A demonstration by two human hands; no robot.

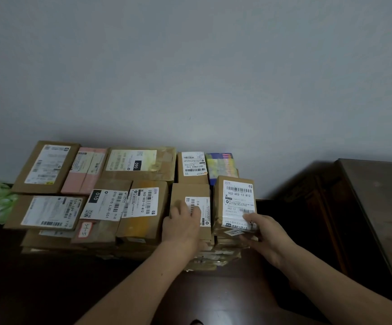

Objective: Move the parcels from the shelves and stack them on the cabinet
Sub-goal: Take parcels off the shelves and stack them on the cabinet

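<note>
- Parcels: brown boxes, stacked in layers on the dark cabinet, against the wall.
- Left hand: fingers lay fairly straight and flat on a low box, pressing it and gripping nothing.
- Right hand: fingers and thumb curled round the near end of a tall box, just beside the low one at the stack's right end.
- Step, as judged: seating both boxes. Slide them flush with their neighbours, edges square, before letting go; the tall one could tip.
- Writing: tall box "502-602-12-812"; other labels "010 010 L30-551" and "090"; a handwritten tag, possibly "H-5", was blurred.
</note>
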